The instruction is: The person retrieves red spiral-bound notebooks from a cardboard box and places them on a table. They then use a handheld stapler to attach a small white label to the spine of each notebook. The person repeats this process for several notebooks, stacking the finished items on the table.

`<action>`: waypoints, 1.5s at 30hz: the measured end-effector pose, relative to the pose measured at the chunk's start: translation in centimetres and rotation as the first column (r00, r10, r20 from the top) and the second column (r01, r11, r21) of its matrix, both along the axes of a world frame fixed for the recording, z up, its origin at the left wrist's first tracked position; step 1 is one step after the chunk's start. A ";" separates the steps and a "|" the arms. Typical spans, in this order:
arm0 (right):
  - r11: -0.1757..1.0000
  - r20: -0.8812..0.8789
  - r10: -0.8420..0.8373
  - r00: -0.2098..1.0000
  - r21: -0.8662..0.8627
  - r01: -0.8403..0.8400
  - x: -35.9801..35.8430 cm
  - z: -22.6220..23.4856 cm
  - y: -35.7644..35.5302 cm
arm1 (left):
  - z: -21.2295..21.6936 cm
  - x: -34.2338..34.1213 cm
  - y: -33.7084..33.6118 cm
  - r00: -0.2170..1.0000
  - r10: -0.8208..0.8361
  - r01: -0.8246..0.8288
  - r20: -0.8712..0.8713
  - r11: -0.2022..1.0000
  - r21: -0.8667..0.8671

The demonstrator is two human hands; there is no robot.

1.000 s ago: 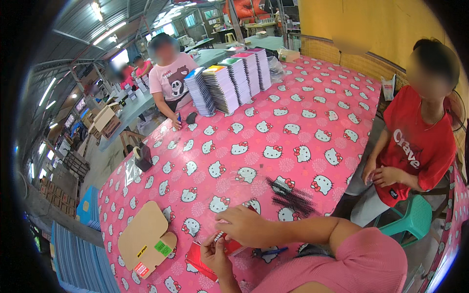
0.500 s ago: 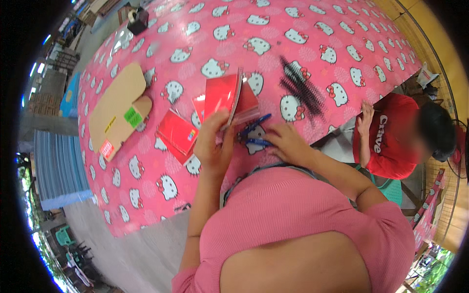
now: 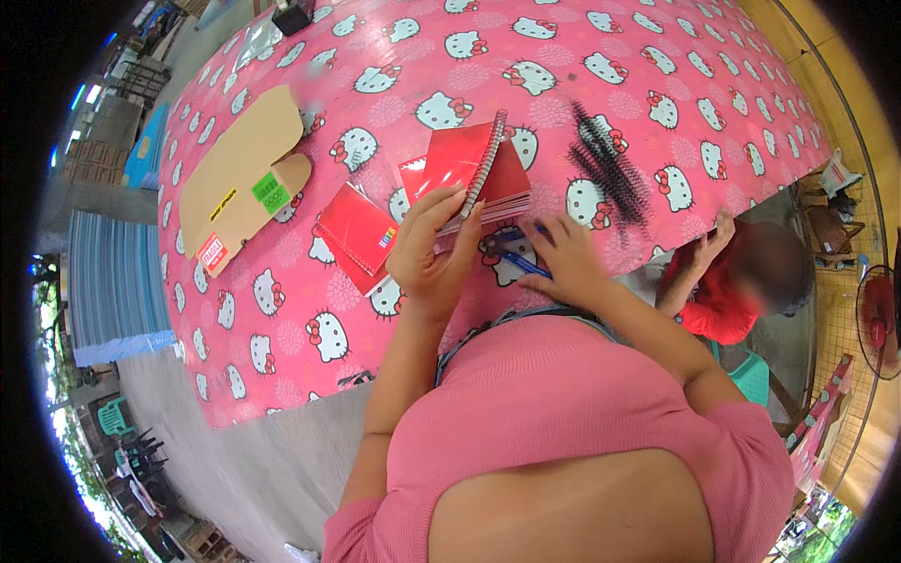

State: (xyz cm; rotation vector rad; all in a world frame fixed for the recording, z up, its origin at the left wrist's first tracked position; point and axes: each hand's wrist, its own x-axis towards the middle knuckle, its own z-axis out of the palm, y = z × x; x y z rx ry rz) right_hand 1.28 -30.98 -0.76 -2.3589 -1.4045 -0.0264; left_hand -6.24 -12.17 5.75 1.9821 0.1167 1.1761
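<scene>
My left hand (image 3: 434, 246) is closed on a red spiral notebook (image 3: 458, 158), with the wire coil along its right edge. More red notebooks (image 3: 512, 178) lie under and beside it, their page edges showing. My right hand (image 3: 569, 261) rests just right of them, fingers bent over a tool that looks like blue-handled pliers (image 3: 522, 264). Its dark head points left, and my fingers partly hide the handles. Left of my left hand, another small pile of red spiral notebooks (image 3: 360, 230) lies on the pink patterned table cover (image 3: 394, 113).
A tan cardboard piece (image 3: 230, 183) with stickers lies at the left. A dark tape dispenser (image 3: 291, 17) stands at the far edge. Black scribbles (image 3: 605, 169) mark the cover. A person in red (image 3: 718, 300) sits at the right edge, one hand on the table. Blue stacked sheets (image 3: 117, 281) stand beyond.
My view has shifted, so the tabletop sits farther right and higher. My right hand has come further over the pliers, whose handles look closer together. My left hand still holds the notebook.
</scene>
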 end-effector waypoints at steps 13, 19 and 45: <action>0.944 -0.491 0.079 0.868 0.317 0.094 0.7 11.0 -0.4 | 0.7 0.4 0.0 0.998 0.046 -0.048 0.029 0.997 0.061; 0.941 -0.276 0.101 0.956 0.337 -0.002 1.6 11.8 1.7 | 1.1 0.4 0.0 1.000 0.014 -0.016 0.018 0.997 0.080; 0.658 -0.910 0.345 0.228 0.408 0.633 3.7 8.3 5.1 | 5.6 -0.8 -3.1 0.898 -0.337 0.340 -0.285 0.940 -0.040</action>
